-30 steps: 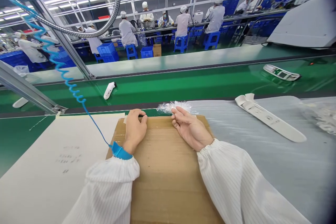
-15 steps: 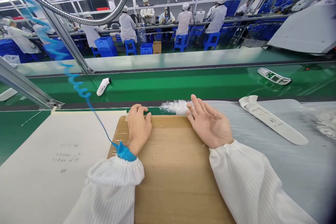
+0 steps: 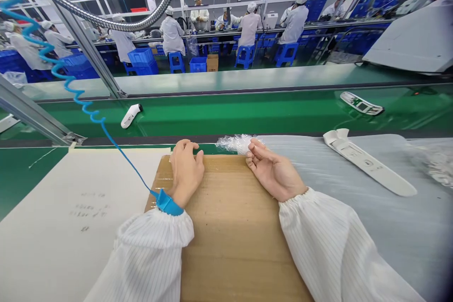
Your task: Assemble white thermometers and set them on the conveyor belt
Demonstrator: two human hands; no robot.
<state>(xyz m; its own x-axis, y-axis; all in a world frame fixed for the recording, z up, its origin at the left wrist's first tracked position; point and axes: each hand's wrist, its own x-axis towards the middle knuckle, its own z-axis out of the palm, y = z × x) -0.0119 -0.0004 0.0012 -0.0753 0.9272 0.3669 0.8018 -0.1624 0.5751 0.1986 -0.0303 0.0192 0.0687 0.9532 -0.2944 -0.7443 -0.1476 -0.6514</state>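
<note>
A brown cardboard sheet or box top [image 3: 233, 226] lies in front of me. My left hand [image 3: 187, 167] rests palm down at its far left corner, thumb apart from the fingers, which bend over the far edge; their tips are hidden. Above the far right corner, my right hand [image 3: 276, 172] is turned palm up with its fingers half curled, and I see nothing in it. Crumpled clear plastic film [image 3: 233, 143] lies by its fingertips; whether they touch cannot be made out. A blue wrist strap [image 3: 169, 203] with a coiled cord is on my left wrist.
White paper [image 3: 46, 198] with handwriting lies left. To the right, a long white plastic housing [image 3: 371, 163] rests on grey sheeting [image 3: 354, 226]. The green conveyor [image 3: 219, 118] carries a white handheld device [image 3: 131, 116] and an open housing with a circuit board [image 3: 361, 104]. Several people work beyond.
My right hand has shifted slightly left and its fingers have curled inward. My left hand stays put. On the conveyor the white devices have moved left.
</note>
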